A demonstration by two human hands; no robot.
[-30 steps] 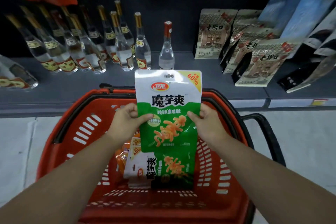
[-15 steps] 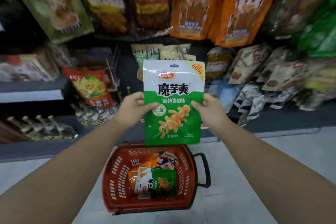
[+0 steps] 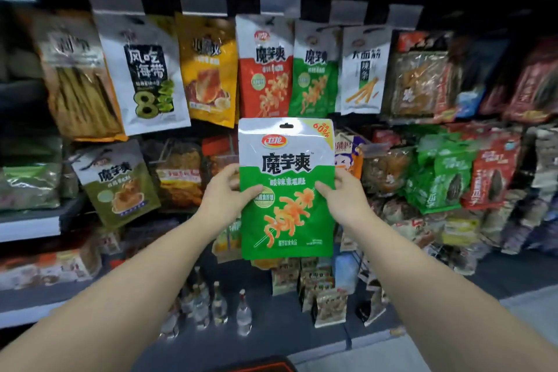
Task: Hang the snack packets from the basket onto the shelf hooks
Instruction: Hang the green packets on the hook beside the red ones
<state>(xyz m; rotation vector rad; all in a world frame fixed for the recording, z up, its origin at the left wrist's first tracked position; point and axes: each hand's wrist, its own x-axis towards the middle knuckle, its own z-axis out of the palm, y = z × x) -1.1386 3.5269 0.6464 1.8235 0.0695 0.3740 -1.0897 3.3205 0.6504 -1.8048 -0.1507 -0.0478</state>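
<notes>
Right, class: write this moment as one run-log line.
stage: lifting to hooks | left hand: grips green packet left edge | right hand: grips right edge | packet: upright, unhung | matching hung packet: above

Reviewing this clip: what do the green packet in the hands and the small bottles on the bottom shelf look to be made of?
Green packet: it looks like glossy printed plastic film, with light glare on its white top, a flat sealed edge and a punched hang hole. Left hand and right hand pinch its sides.

Small bottles: probably clear glass, see-through with bright highlights, but they are blurred, so plastic is possible.

Basket (image 3: 259,364) cut off (bottom edge).
</notes>
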